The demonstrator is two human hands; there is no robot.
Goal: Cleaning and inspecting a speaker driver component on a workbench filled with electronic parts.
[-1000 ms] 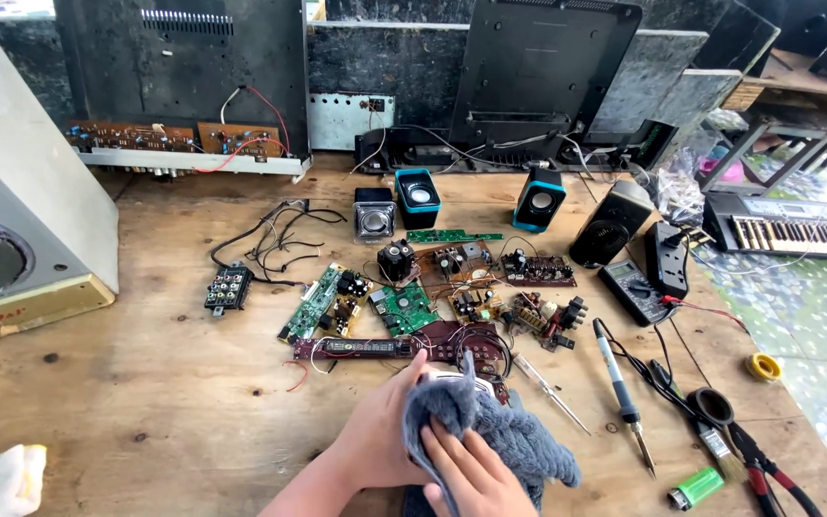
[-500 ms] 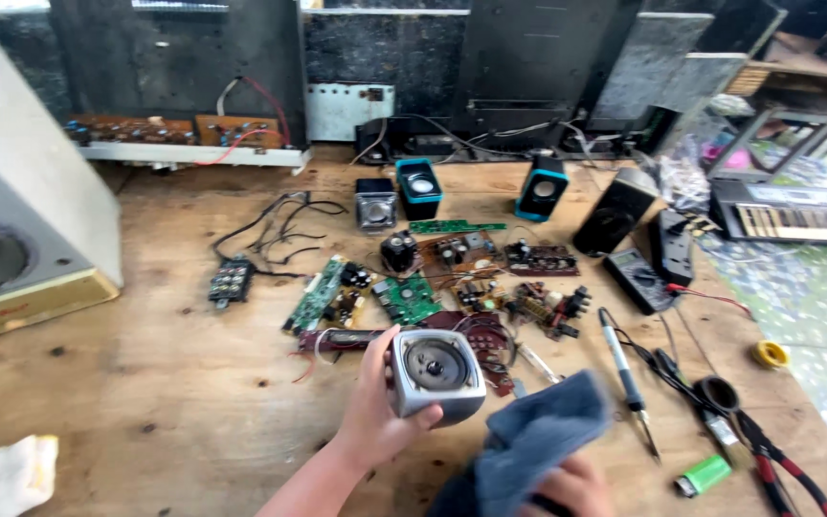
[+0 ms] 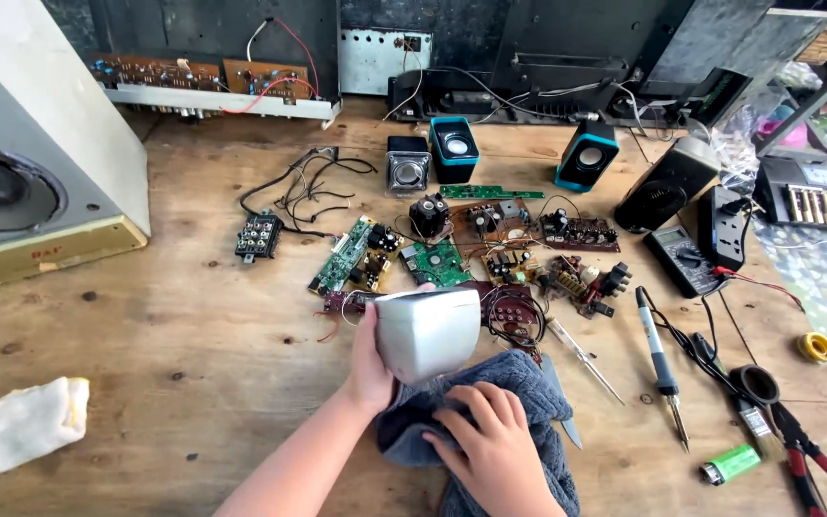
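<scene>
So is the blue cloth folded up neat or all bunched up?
Bunched up. The grey-blue cloth lies in loose rumpled folds under the right hand, while the left hand holds the small silver speaker against it.

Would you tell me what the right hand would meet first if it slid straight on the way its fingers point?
Probably the small silver speaker held by the left hand; the right hand lies on the grey cloth, fingers pointing toward it.
</scene>
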